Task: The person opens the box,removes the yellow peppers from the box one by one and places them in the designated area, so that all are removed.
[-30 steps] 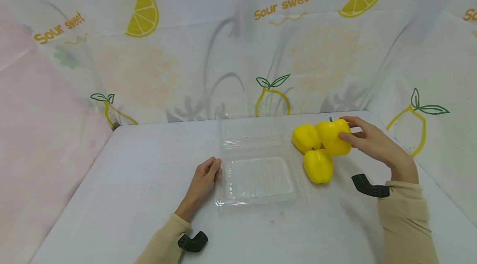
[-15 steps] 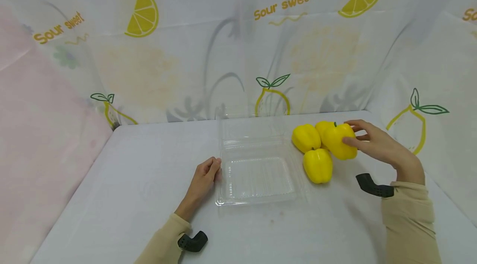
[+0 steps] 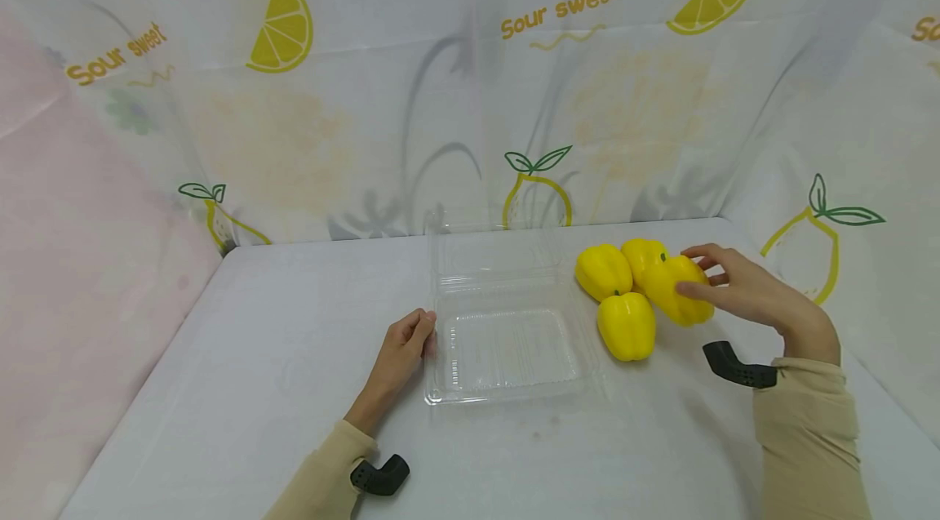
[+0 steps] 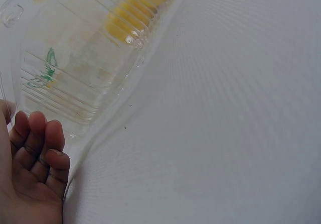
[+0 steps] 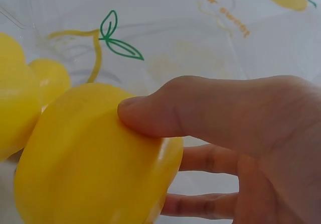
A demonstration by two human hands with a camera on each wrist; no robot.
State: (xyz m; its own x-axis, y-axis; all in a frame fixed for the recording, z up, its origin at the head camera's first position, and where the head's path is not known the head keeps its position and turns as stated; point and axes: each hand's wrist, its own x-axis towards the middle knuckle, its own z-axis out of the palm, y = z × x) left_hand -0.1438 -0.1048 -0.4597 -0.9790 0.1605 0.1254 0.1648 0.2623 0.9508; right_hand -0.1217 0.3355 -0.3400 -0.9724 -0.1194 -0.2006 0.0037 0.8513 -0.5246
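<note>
My right hand [image 3: 749, 291] holds a yellow bell pepper [image 3: 670, 298] at the right of the table, tilted with its green stem up and to the left. In the right wrist view the thumb lies across the pepper [image 5: 85, 158], with fingers behind its far side. Three more yellow bell peppers stand close together beside it: one at the left [image 3: 602, 273], one behind [image 3: 640, 257], one in front [image 3: 627, 330]. My left hand [image 3: 400, 353] grips the left edge of a clear plastic clamshell container [image 3: 507, 399], which lies with its lid raised at the back.
A white cloth covers the table [image 3: 257, 357]. Behind it hangs a white curtain [image 3: 382, 112] printed with lemons and lettering, and a pinkish cloth [image 3: 81, 275] hangs at the left. Black wrist-worn pieces sit at both cuffs.
My right hand has moved right and toward me with its bell pepper, which now tilts and sits lower, uncovering the rear pepper. The left hand and the container have stayed in place.
</note>
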